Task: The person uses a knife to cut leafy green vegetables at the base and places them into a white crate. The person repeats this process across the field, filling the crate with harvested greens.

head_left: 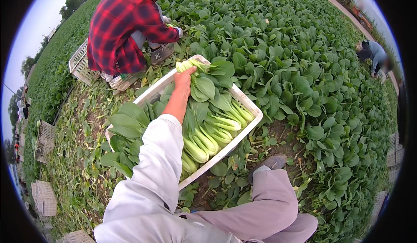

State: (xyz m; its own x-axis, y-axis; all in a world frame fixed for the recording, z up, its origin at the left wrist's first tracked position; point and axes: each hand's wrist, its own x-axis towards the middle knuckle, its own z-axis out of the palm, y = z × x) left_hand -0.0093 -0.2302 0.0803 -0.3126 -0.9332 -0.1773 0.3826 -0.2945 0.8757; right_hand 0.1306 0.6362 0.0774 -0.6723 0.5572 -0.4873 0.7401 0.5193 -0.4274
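Note:
My left hand [184, 79], at the end of an outstretched white sleeve, is closed round bok choy [202, 88] at the far corner of a white plastic crate [220, 157]. The pale stems poke out by the thumb, and the green leaves hang toward me; the fingertips are hidden. More bok choy [200, 146] lies in the crate, with stems pointing toward the near right side and leaves spilling over the left rim. My forearm covers part of the load. My right hand is out of the picture.
A co-worker in a red checked shirt [115, 30] crouches just beyond the crate. Growing bok choy [295, 52] covers the ground ahead and right. Several pale crates [44, 197] stand at left. My shoe [270, 162] is beside the crate. Another person [375, 54] bends at far right.

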